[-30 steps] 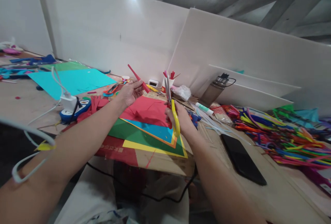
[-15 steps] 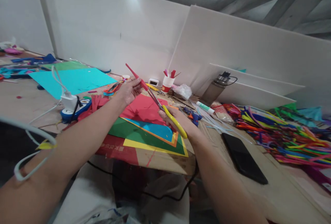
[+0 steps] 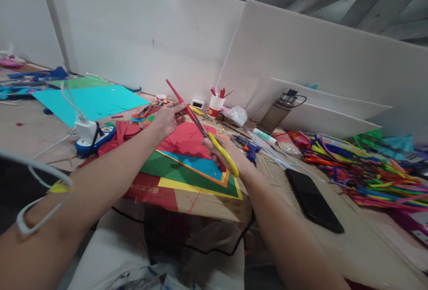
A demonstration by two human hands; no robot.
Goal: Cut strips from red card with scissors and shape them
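Between the thumb and fingers of my left hand (image 3: 171,118) is a narrow red paper strip (image 3: 174,90), pointing up and away to the left. My right hand (image 3: 222,149) is wrapped round the yellow handles of a pair of scissors (image 3: 224,152). The blades meet the near end of the strip; whether they are fully closed I cannot tell. Below both hands lies a red paper sheet (image 3: 192,136), on top of blue, orange, green (image 3: 160,167) and yellow sheets. Cut red strips (image 3: 124,133) are heaped left of the stack, partly behind my left forearm.
A blue power strip (image 3: 95,142) with a white plug stands at left, near a turquoise sheet (image 3: 96,102). Behind are a paper cup (image 3: 216,106) and a bottle (image 3: 279,109). Right are a black phone (image 3: 313,200), a glue gun (image 3: 251,151) and many pipe cleaners (image 3: 368,174).
The view has shifted slightly, so the whole scene sits a little higher. Both hands keep their hold, and the scissor blades look closer in along the red strip.
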